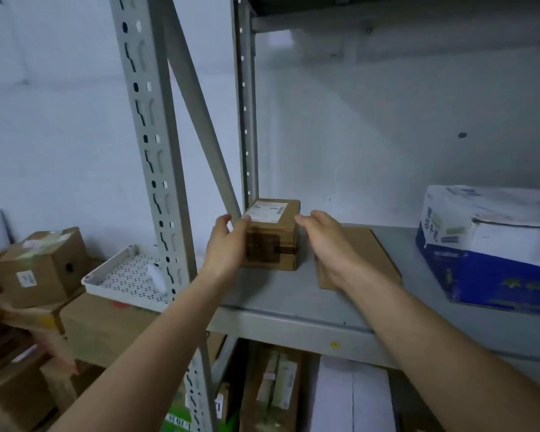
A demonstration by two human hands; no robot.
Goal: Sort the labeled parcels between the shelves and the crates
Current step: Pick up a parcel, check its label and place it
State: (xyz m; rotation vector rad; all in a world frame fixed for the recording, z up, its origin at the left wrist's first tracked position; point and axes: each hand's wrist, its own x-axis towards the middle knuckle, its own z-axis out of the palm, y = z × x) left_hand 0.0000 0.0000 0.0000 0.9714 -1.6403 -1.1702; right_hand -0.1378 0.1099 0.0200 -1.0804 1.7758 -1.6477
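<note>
Cardboard parcel point(271, 236) on shelf point(278, 296), between left grip point(228, 243), right grip point(328, 241)

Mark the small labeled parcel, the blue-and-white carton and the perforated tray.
small labeled parcel point(271, 244): head view, taped front face.
blue-and-white carton point(496, 275): head view, blue side panel.
perforated tray point(125, 279): head view, dotted floor.

Brown parcel point(273, 236) with white label, grey shelf point(293, 307), blue-and-white carton point(493, 244), white perforated tray point(128, 277)
</note>
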